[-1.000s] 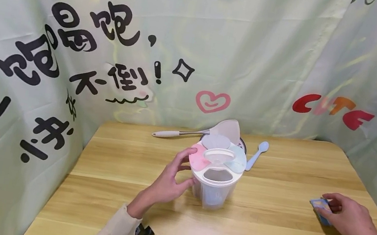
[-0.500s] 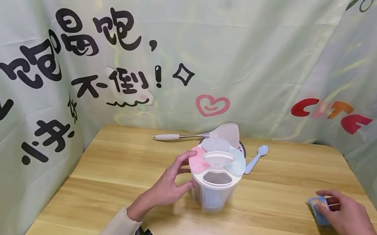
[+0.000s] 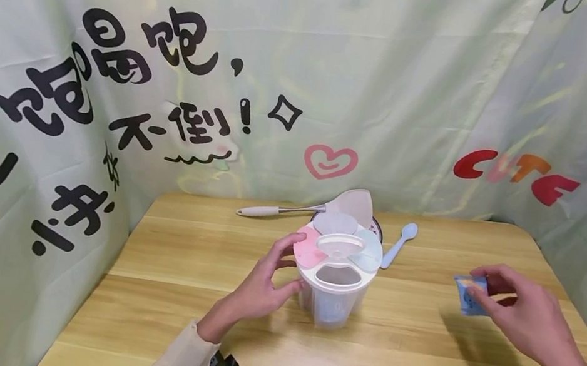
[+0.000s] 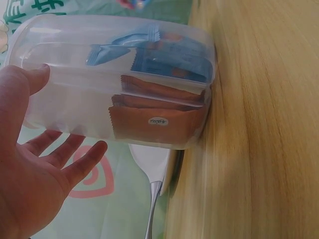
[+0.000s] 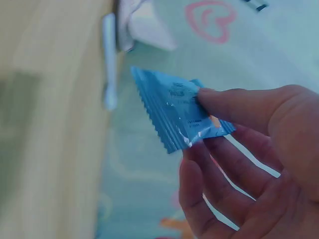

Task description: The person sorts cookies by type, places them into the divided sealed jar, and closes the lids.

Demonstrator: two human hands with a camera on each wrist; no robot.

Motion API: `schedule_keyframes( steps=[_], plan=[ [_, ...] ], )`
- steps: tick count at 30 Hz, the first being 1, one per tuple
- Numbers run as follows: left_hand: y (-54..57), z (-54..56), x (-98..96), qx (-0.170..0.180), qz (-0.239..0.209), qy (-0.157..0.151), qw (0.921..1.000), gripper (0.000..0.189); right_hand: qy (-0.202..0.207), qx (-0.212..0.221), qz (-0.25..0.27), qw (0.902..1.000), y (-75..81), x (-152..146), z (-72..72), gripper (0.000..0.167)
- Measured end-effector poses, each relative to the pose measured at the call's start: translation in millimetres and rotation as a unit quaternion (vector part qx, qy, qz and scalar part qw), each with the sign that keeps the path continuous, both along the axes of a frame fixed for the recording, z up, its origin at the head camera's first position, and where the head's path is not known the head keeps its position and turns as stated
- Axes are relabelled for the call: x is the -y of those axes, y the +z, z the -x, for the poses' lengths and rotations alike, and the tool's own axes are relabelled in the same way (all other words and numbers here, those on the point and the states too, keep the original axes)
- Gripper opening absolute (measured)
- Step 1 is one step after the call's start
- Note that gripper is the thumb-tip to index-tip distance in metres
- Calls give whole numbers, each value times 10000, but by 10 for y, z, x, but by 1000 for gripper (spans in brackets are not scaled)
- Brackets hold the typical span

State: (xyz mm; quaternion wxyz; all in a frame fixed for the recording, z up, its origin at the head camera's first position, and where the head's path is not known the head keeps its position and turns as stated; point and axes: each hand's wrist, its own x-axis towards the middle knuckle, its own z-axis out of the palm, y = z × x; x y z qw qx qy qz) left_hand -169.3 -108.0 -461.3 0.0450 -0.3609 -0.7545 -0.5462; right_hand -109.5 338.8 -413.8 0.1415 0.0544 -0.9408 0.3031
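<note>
My left hand (image 3: 266,286) holds the left side of a clear plastic compartment container (image 3: 333,306), thumb in front and fingers along its side. Its white lid has pink, lilac and pale blue flaps; the front flap (image 3: 341,245) stands raised over an opening. Through the wall in the left wrist view, blue packets (image 4: 172,59) and brown packets (image 4: 154,122) show in separate compartments. My right hand (image 3: 530,316) pinches a small blue snack packet (image 3: 470,296) between thumb and fingers, above the table at the right. The packet's serrated end (image 5: 157,119) points away from the hand.
Behind the container lies a spatula (image 3: 261,210) with a pale handle, over a dark-rimmed round thing (image 3: 378,227). A light blue spoon (image 3: 400,246) lies right of the container. A printed curtain (image 3: 397,97) hangs around the wooden table (image 3: 191,256).
My right hand has lifted the blue packet off the table and moved it left, toward the container. The left hand keeps its hold on the container.
</note>
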Motion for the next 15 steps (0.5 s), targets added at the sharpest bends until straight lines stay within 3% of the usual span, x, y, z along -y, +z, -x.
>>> schedule_keyframes(
  steps=[7,15],
  plan=[
    [-2,-3,10,-7,8,1,10000,84,285,-1109,60,9934,282,366,-65,33],
    [-13,4,12,75,-9,-8,10000,85,472,-1634,138,9853,462,673,-96,44]
  ],
)
